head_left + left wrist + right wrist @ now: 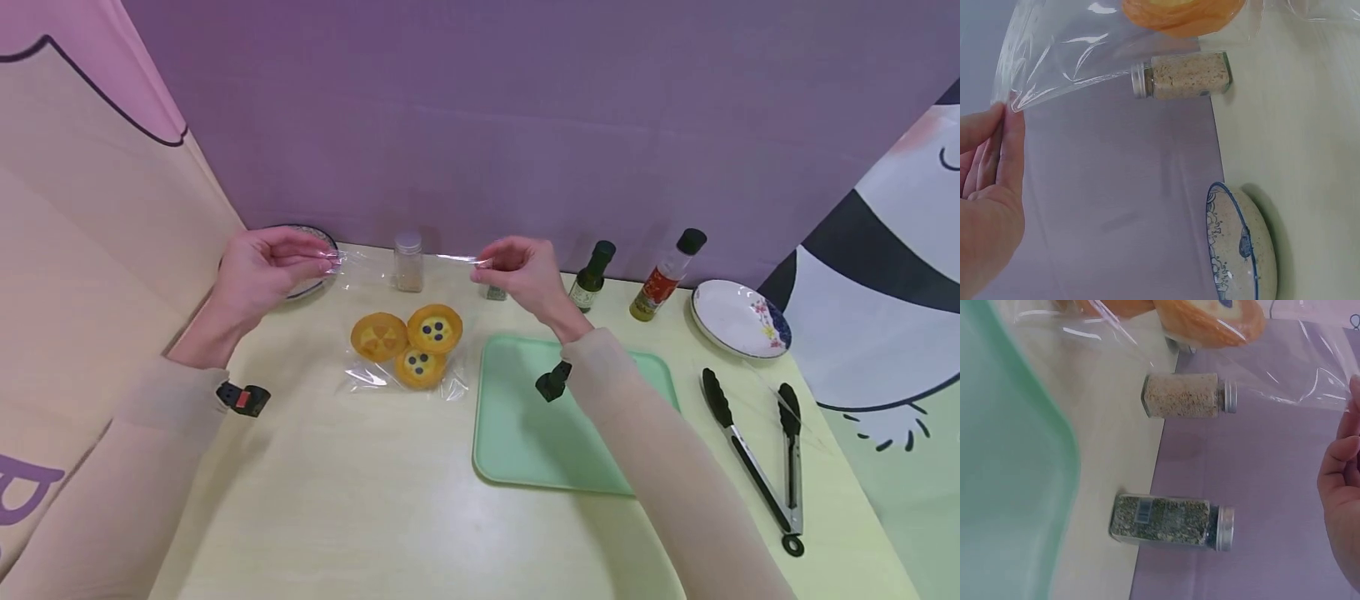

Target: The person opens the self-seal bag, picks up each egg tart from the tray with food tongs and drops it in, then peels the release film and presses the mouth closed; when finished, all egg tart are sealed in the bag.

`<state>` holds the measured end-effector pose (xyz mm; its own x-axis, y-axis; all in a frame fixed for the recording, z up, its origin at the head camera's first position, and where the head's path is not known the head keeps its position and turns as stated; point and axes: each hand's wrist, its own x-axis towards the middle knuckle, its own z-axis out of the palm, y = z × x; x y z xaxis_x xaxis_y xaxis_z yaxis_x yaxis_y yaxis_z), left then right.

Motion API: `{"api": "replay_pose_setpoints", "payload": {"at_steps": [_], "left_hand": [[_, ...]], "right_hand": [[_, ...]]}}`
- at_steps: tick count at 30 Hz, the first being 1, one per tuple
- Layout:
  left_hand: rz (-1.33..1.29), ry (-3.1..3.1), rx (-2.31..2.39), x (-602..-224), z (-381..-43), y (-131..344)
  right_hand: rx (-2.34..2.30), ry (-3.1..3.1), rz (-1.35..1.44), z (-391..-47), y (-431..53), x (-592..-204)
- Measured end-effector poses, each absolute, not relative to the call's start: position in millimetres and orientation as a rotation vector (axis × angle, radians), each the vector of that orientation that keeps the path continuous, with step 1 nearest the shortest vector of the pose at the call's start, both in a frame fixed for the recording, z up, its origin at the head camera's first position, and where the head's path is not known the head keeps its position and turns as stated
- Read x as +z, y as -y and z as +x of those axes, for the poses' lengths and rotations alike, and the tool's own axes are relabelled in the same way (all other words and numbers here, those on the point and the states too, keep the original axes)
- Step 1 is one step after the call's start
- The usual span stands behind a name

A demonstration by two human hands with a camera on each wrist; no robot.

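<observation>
A clear plastic bag (363,272) is stretched between both hands by its top edge. My left hand (258,271) pinches one upper corner between thumb and fingers; my right hand (525,273) pinches the opposite corner. Down in the bag lie three round pastries: one plain-topped tart (379,337) and two tarts with dark dots, the upper one (435,329) and the lower one (420,367). In the left wrist view the film (1079,44) rises to a point at the fingertips. The right wrist view shows dotted pastry (1210,322) through the film.
A green tray (525,417) lies under the right forearm, with tongs (757,475) and a floral plate (735,317) farther right. Along the back stand a spice jar (408,265), a herb jar (1163,520), a green bottle (591,279), a red-labelled bottle (663,279) and a patterned bowl (1260,244).
</observation>
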<state>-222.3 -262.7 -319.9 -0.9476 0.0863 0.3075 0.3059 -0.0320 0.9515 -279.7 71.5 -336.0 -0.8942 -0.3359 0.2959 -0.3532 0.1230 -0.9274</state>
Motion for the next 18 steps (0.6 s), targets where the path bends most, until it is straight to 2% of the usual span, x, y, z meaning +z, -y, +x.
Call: {"api": "replay_pose_setpoints", "payload": {"at_steps": [5,8,13,18], "left_hand": [[-0.327,2.25,-1.863,-316,-219,257],[-0.329,2.29,-1.786,-313,-218,254],[-0.398,2.321,-1.725,-311,-216,251],[-0.427,2.384,-1.67,-311,-214,245]], "right_hand": [[1.752,2.532,0.821,-281,-73,-327],[1.448,2.734,0.975,-283,-67,-318],[0.984,3.011,1.116,-286,-37,-308],[0.838,3.104,1.18,-284,0,-307]]}}
